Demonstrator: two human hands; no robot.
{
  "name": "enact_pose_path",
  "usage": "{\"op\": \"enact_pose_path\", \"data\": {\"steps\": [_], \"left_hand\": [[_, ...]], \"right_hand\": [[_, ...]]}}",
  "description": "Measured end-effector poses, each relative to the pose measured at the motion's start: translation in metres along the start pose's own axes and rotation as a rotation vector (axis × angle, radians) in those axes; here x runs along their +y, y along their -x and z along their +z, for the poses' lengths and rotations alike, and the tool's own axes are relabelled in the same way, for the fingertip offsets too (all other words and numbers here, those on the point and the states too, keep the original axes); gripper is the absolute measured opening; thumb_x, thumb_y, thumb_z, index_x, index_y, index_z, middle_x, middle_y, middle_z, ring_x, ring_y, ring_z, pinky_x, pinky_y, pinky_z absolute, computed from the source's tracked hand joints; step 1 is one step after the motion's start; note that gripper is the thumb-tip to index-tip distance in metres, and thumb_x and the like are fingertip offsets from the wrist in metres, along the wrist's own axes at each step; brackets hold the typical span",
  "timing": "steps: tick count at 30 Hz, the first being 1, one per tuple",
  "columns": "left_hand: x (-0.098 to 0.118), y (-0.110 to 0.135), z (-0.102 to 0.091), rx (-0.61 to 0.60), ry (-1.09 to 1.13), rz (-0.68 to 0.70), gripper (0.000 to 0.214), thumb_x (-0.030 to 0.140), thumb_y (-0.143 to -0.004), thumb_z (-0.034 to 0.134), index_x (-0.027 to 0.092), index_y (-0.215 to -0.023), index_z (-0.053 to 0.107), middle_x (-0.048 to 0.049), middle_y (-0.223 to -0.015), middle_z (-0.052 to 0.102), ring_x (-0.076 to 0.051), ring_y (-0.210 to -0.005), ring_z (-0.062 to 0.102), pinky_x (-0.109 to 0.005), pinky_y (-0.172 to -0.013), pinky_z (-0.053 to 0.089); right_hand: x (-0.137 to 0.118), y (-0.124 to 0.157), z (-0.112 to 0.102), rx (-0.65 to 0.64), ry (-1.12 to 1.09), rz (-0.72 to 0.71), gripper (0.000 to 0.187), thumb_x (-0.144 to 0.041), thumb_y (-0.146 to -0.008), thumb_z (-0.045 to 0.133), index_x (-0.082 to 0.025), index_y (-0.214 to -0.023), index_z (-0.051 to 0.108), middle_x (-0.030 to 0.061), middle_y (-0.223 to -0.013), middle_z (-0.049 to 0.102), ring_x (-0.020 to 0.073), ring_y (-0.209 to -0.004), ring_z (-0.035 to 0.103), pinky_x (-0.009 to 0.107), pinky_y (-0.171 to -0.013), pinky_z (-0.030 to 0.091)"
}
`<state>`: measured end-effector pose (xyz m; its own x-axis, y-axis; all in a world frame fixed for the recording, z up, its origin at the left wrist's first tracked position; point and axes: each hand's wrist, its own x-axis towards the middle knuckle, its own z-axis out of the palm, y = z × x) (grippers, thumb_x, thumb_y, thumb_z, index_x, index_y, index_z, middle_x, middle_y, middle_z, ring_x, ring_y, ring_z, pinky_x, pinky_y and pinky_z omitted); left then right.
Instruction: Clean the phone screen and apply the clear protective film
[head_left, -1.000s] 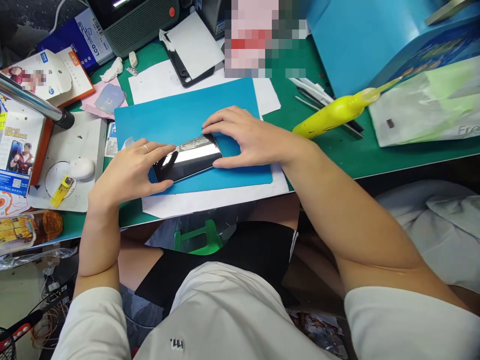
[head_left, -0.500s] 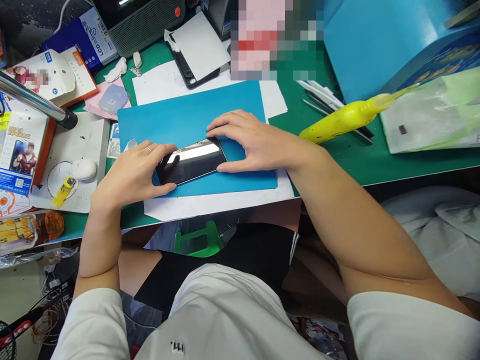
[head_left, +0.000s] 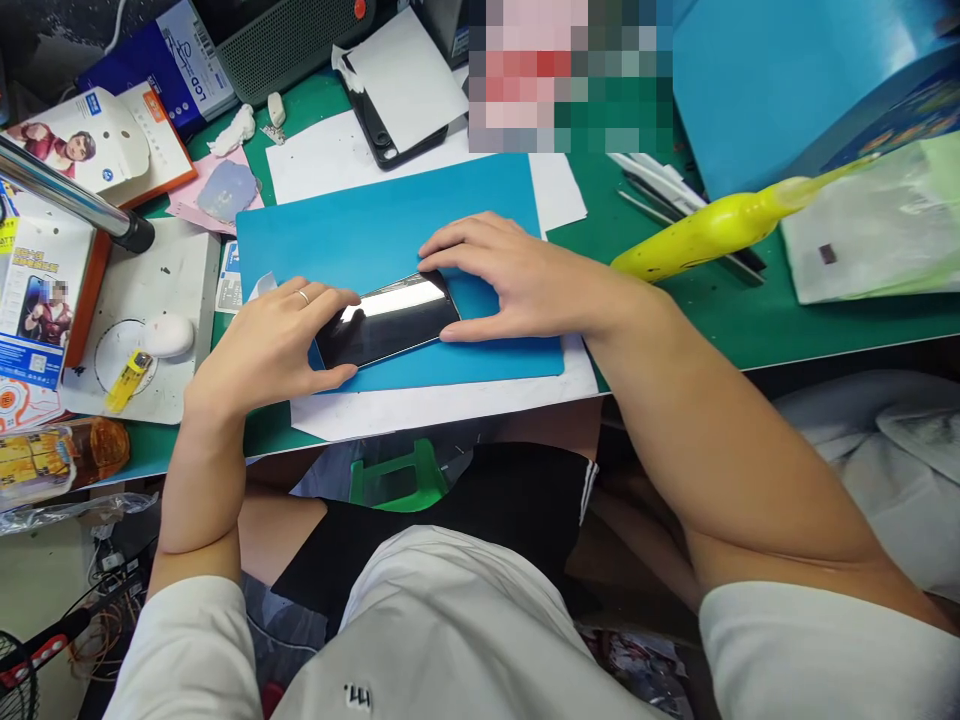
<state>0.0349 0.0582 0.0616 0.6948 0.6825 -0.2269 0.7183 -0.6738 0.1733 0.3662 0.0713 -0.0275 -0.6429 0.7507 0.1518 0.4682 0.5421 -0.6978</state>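
A smartphone with a dark, glossy screen lies face up on a blue mat, a bright reflection across its glass. My left hand grips the phone's left end, thumb at the near edge and fingers at the far edge. At the right end, my right hand holds it the same way, fingertips on the far corner and thumb on the near one. White paper shows from under the mat. The phone's underside is hidden.
A yellow bottle with a thin nozzle lies to the right beside several slim tools. Behind the mat is a black phone-shaped part under a white card. Left stand a grey plate with a yellow lighter, and boxes.
The view has shifted slightly, so items on the right appear farther right. Both hands keep the same hold on the phone, which shows no clear movement on the mat.
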Motion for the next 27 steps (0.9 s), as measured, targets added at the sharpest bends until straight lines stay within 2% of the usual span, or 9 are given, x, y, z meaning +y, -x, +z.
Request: {"op": "enact_pose_path", "data": {"steps": [14,27], "left_hand": [[-0.0039,-0.0004,0.0049,0.055,0.002,0.052,0.054,0.050,-0.102,0.072,0.024,-0.149,0.065,-0.0130,-0.133,0.077,-0.037,-0.120,0.071,-0.045,-0.096,0.055],[-0.0043,-0.0021,0.0051,0.052,0.003,0.083,0.045,0.048,-0.100,0.072,0.023,-0.137,0.070,-0.0139,-0.140,0.076,-0.037,-0.119,0.071,-0.050,-0.098,0.056]], "right_hand": [[0.0011,0.0007,0.0001,0.015,0.011,-0.015,0.081,-0.076,-0.091,0.077,-0.026,-0.155,0.073,0.0167,-0.159,0.068,0.0514,-0.149,0.055,0.075,-0.125,0.045],[0.0004,-0.0007,-0.0001,0.013,0.029,-0.019,0.077,-0.077,-0.092,0.076,-0.029,-0.153,0.073,0.0150,-0.158,0.069,0.0510,-0.147,0.057,0.075,-0.124,0.044]]}}
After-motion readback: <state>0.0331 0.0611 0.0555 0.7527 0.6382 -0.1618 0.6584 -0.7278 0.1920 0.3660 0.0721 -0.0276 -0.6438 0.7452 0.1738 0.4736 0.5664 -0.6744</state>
